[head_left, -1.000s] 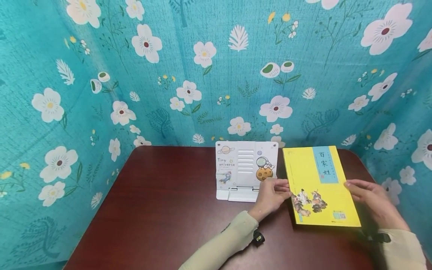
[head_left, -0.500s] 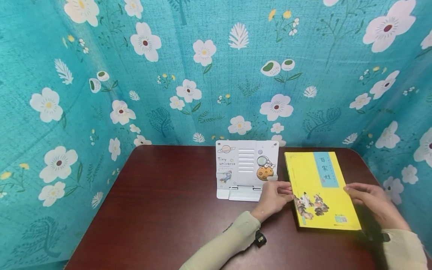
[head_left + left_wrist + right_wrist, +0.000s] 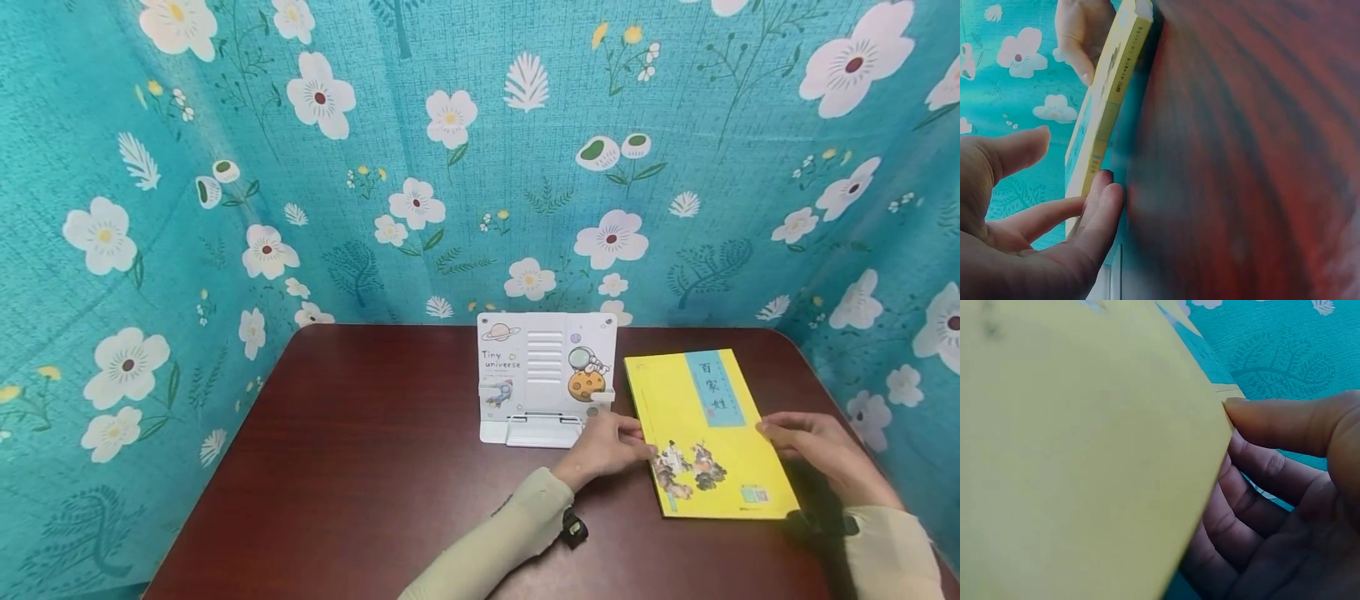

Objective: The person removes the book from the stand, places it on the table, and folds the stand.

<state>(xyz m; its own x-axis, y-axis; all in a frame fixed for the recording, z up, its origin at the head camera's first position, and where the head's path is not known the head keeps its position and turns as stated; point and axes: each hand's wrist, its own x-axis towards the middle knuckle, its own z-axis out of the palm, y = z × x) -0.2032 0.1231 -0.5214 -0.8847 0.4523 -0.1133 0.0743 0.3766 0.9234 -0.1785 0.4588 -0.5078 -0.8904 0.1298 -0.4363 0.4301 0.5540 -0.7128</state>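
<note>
A yellow book (image 3: 708, 467) with a blue title panel and small painted figures on its cover is held between both hands, low over the dark red-brown table (image 3: 375, 467). My right hand (image 3: 832, 450) pinches its right edge; in the right wrist view the thumb (image 3: 1285, 422) lies on the cover side and the fingers curl behind. My left hand (image 3: 611, 446) is at the spine (image 3: 1107, 119). Its fingertips (image 3: 1107, 194) touch the spine's lower part, while the thumb (image 3: 1022, 150) stands apart from the book in the left wrist view.
Left of the book stands a white book stand (image 3: 543, 367) with astronaut and rocket pictures, its small ledge facing the person; my left hand overlaps its lower right corner in the head view. A teal floral curtain (image 3: 450, 167) encloses the table's back and sides.
The book has come down and a little nearer to the person, its top edge lower in the head view. Both hands move with it; the stand stays put.
</note>
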